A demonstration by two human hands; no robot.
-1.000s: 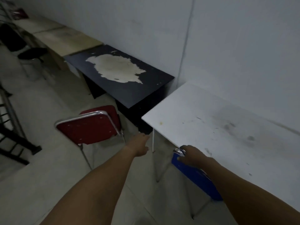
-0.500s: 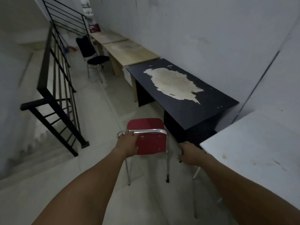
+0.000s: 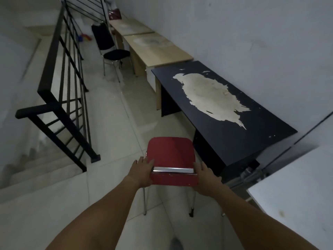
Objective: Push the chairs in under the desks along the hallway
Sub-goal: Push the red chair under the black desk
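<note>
Hallway floor [image 3: 111, 134] (pale tile): left hand [image 3: 141, 173], right hand [image 3: 206, 177] apparently grip red chair [image 3: 171, 154] backrest ends, beside black desk [image 3: 225, 112].

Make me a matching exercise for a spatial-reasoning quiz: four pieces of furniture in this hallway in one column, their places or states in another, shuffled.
Things:
1. red chair
2. black chair
3. black desk
4. white desk

Places or states:
A. top worn through to a pale patch
B. held at the backrest by both hands
C. at the near right edge of the view
D. far down the hall, beside the tan desks

Pairs: 1-B, 2-D, 3-A, 4-C
</note>
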